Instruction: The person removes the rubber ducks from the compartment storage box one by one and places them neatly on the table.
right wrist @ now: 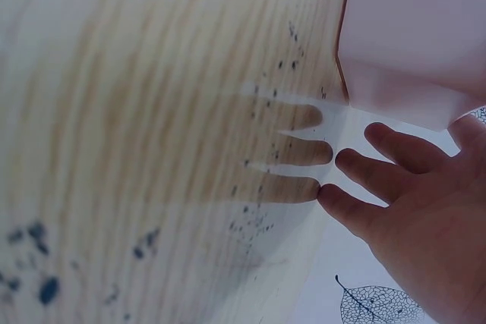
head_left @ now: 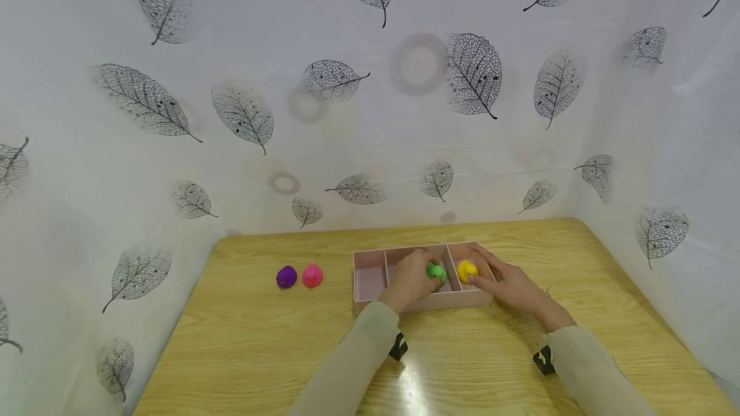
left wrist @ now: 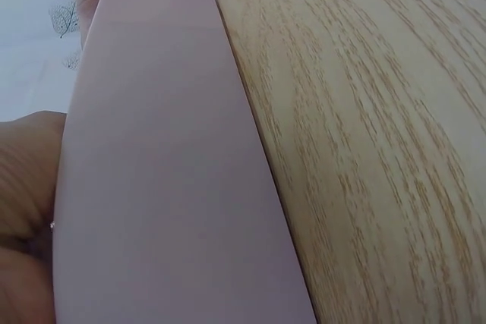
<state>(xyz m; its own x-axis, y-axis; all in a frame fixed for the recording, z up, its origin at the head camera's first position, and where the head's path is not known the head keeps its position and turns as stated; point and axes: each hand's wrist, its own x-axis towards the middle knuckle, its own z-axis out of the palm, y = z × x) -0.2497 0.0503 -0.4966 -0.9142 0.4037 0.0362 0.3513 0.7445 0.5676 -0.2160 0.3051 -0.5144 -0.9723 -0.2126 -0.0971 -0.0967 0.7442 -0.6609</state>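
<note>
A pink divided box (head_left: pixel 424 303) lies across the table, split into three compartments. My left hand (head_left: pixel 412 280) reaches into the middle one and pinches a green toy duck (head_left: pixel 436 273) between thumb and fingers. In the right compartment sits a yellow toy duck (head_left: pixel 466 270). At that end my right hand (head_left: pixel 514 286) spans the box, index finger at the far rim and thumb overlapping the yellow duck. The right wrist view shows the other fingers (right wrist: pixel 380 176) stretched out beside the box's end. The box's side wall (left wrist: pixel 167 149) fills much of the left wrist view.
Left of the box, a purple toy duck (head_left: pixel 286 277) and a pink toy duck (head_left: pixel 312 276) stand side by side on the wooden table (head_left: pixel 260 345). A white leaf-patterned curtain (head_left: pixel 370 127) closes off the back and sides.
</note>
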